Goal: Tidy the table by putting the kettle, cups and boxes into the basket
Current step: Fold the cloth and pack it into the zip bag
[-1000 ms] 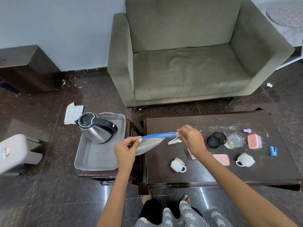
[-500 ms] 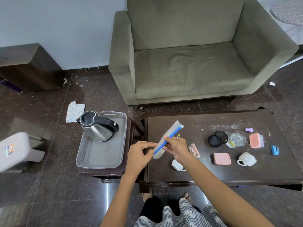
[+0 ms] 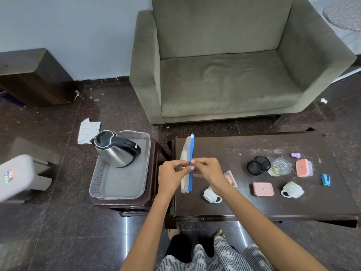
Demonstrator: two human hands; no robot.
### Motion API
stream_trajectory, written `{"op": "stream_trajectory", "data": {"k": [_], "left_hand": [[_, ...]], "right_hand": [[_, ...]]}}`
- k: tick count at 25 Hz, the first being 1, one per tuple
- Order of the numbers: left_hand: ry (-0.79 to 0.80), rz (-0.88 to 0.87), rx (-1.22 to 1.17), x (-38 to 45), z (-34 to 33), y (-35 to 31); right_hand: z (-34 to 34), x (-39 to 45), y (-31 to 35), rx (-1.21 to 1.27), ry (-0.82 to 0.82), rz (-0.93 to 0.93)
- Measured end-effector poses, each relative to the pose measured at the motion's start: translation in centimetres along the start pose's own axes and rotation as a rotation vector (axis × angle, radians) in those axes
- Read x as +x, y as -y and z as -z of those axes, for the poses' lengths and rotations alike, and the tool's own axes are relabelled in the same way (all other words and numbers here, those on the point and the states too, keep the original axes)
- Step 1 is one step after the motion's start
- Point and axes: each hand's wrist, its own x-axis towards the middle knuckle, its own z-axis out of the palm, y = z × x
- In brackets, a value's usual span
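Note:
A steel kettle (image 3: 114, 151) with a black handle stands in the grey basket (image 3: 119, 184) on a low stool left of the table. My left hand (image 3: 172, 176) and my right hand (image 3: 208, 172) both pinch a clear pouch with a blue zip strip (image 3: 190, 153), held upright over the dark table's (image 3: 293, 204) left end. On the table lie two white cups (image 3: 212, 195) (image 3: 292, 190), a pink box (image 3: 263, 189), a taller pink box (image 3: 304, 168) and a small pink case (image 3: 231, 178) partly hidden behind my right wrist.
A black mesh cup (image 3: 258, 165), a glass tumbler (image 3: 280, 166), a blue stapler (image 3: 325, 180) and a small purple piece (image 3: 295, 155) also lie on the table. A green armchair (image 3: 224, 75) stands behind it. A grey stool (image 3: 19, 177) is at far left.
The pouch has turned from lying level between my spread hands to standing on end. My hands have come together at its zip strip, above the table's left end.

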Motion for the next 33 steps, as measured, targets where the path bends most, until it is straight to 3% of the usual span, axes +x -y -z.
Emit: {"op": "stream_trajectory", "data": {"k": [5,13,18,22,26,33], "left_hand": [[0.025,0.022,-0.139,-0.2,0.3,-0.1],[-0.012,0.032,-0.097,-0.7,-0.1,-0.1],[-0.194,-0.084,0.201,-1.2,-0.7,-0.4],[-0.316,-0.125,0.516,-0.6,0.1,0.5],[-0.227,-0.003,0.493,-1.0,-0.2,0.8],[-0.099,-0.047,0.533,-1.2,0.3,1.0]], "right_hand": [[1.1,-0.3,0.3,0.146,0.077,-0.053],[0.3,-0.4,0.0,-0.080,-0.025,0.081],[-0.5,-0.3,-0.2,-0.256,-0.224,0.163],[0.3,-0.2,-1.0,-0.316,-0.249,0.214],[0.1,-0.4,-2.2,-0.496,-0.209,0.317],[0.1,-1.0,-3.5,-1.019,-0.225,0.426]]}}
